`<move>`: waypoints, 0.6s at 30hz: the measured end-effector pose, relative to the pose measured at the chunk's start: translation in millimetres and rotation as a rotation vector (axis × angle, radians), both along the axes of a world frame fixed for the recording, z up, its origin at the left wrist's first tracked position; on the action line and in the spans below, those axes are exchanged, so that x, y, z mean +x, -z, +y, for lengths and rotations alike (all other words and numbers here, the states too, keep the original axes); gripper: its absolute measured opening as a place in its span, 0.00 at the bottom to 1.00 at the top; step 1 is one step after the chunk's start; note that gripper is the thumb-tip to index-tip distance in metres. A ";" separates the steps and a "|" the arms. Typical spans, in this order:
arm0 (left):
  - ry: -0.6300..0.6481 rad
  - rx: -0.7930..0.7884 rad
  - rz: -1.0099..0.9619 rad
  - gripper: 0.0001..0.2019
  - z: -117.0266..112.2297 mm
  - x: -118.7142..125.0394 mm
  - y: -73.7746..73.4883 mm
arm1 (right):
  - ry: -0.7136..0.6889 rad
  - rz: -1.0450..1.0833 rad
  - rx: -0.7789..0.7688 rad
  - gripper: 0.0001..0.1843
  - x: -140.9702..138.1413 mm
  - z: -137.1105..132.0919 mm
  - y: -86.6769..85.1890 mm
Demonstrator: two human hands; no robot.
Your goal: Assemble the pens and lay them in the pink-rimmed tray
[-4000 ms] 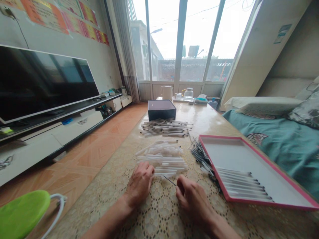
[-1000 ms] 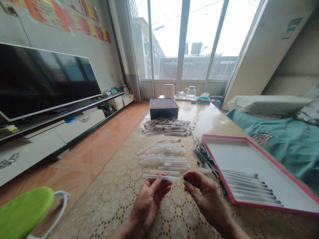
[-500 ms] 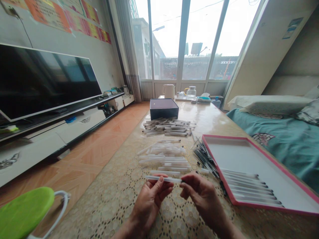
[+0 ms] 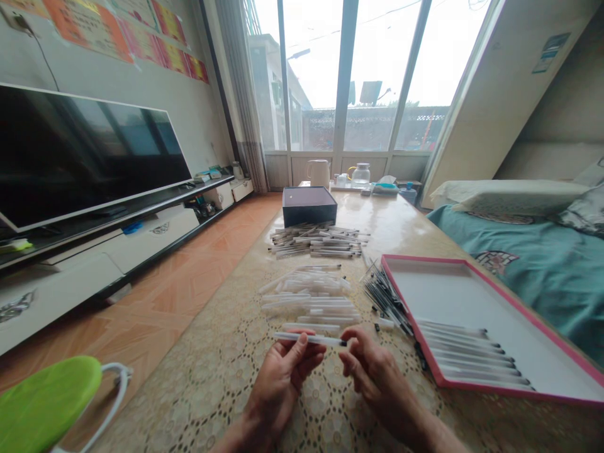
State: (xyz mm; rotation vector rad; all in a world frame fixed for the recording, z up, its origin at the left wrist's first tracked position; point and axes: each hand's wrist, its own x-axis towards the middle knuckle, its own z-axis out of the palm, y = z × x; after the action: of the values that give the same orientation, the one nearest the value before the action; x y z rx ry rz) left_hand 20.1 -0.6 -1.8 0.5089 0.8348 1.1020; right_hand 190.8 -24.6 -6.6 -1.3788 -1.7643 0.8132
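Between the thumb and fingers of my left hand (image 4: 282,372) lies a translucent white pen (image 4: 323,340), held level, its black end plug pointing right. My right hand (image 4: 380,372) is just beside that plug, thumb and index finger parted; whether the index fingertip touches it I cannot tell. Beyond my hands are rows of white pen barrels (image 4: 311,303). Dark thin refills and small black plugs (image 4: 384,301) lie in a heap to the right. Several pens with black ends (image 4: 472,355) rest side by side in a shallow pink-rimmed tray (image 4: 436,371).
Farther up the patterned table (image 4: 198,371) is a pile of dark-tipped pens (image 4: 316,242), with a dark blue box (image 4: 309,217) behind it. A kettle (image 4: 318,173) and a glass jug (image 4: 361,173) stand at the far end. A green stool (image 4: 50,402) is at lower left.
My right thumb and index finger have parted and now show the pen's black plug more fully. My left hand still holds the pen in nearly the same place.
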 end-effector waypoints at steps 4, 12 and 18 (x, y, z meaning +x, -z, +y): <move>0.014 0.010 0.018 0.07 0.6 -0.3 1.3 | -0.016 -0.050 0.015 0.16 -0.9 -0.5 -0.7; 0.017 0.015 0.011 0.07 -0.5 0.8 0.1 | 0.009 -0.100 0.023 0.12 0.5 -1.8 -1.5; 0.041 0.019 0.012 0.07 -0.5 -0.3 1.3 | -0.028 -0.075 -0.012 0.22 0.6 -1.5 1.8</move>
State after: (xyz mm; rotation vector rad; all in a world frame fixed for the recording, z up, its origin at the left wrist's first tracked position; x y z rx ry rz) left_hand 19.9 -1.1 -3.0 0.5466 0.8216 1.0705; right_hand 191.3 -26.0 -8.4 -1.4116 -1.8432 0.7971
